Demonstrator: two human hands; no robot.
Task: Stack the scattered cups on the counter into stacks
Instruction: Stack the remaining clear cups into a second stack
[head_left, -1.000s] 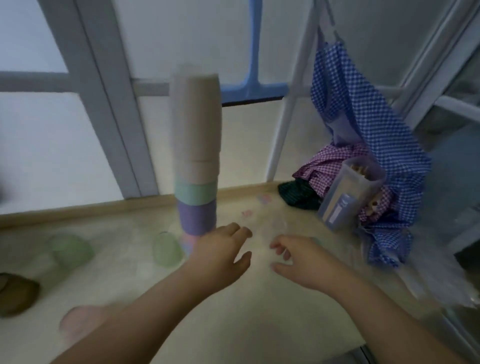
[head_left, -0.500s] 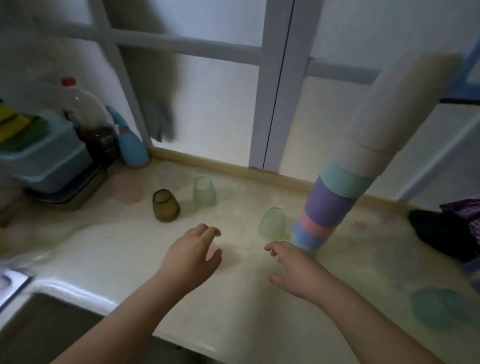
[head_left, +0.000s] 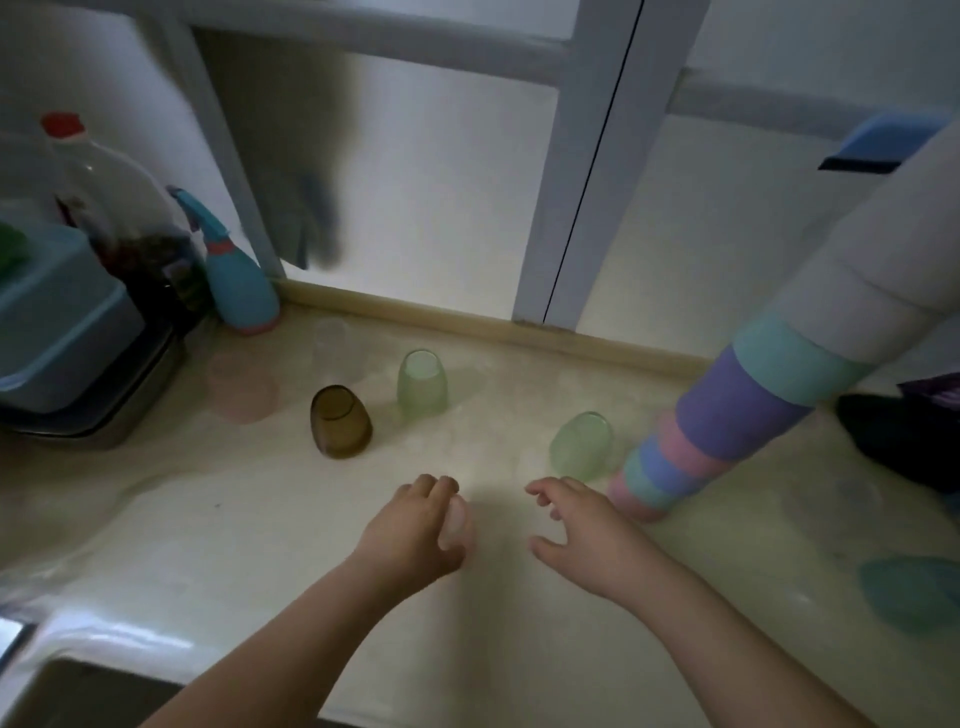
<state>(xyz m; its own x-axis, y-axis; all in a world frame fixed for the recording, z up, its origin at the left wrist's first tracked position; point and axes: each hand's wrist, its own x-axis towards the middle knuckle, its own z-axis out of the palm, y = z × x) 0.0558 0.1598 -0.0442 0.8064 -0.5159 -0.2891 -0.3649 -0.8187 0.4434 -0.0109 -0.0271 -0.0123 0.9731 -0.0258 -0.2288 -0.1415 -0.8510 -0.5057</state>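
Hands first: the left hand (head_left: 415, 530) hovers low over the counter (head_left: 260, 545) with its fingers curled, and there is a pale, pinkish rounded shape right under the fingertips. It could be a translucent cup, but it is too faint to call, and I cannot tell whether the hand has closed on it. The right hand (head_left: 582, 535) is spread and loose, fingers apart, holding nothing, palm down just above the surface.

Out from there, the nearest clear target is the pale green cup (head_left: 582, 452), standing mouth-down just beyond the right hand's fingertips and a touch to its right. That is the right hand's reach, no question; the left would have to cross over. Its axis is upright, so a grasp around the sides from above looks the natural line.

Right beside that cup, further right, rises the tall stack (head_left: 727, 431) of coloured cups, pink and blue at the base, purple and teal above, pale ones on top, appearing to lean right in this wide view. Short carry from cup to stack.

Further back and to the left sit the brown cup (head_left: 340, 422) and a second green cup (head_left: 422, 384), close together, both inverted, forward of the left hand. Another teal cup (head_left: 914, 592) lies far right, near the edge of view. So scattered cups remain on both sides, and the stack is closest to the right hand.
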